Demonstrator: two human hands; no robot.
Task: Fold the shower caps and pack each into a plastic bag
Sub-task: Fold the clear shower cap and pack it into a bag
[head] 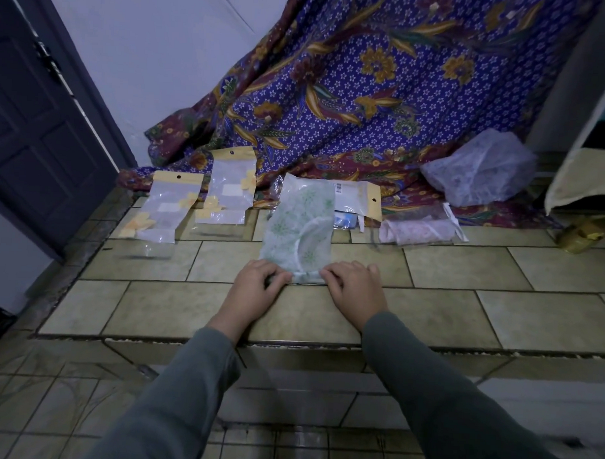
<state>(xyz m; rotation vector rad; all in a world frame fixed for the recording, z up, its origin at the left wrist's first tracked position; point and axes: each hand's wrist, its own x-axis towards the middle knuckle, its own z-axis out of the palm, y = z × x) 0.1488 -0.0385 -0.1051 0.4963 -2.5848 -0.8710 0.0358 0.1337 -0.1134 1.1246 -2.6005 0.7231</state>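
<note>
- Green-patterned shower cap (299, 229): folded into a long strip, lying flat on the tiled ledge (463, 303), its near end at the hands, its far end over an empty header bag (359, 197).
- Left hand (258, 282): fingers curled, pinching the cap's near left corner against the tile.
- Right hand (355, 286): fingers curled, pinching the near right corner; both hands have hold of the same edge.
- Two packed bags with yellow headers (164, 207) (228, 189): side by side at far left, each holding a cap with yellow flowers.
- Pink-patterned packed bag (419, 230): right of the green cap, apart from it.
- Loose translucent cap (478, 166): unfolded, resting on the batik cloth (368, 77) at far right.
</note>
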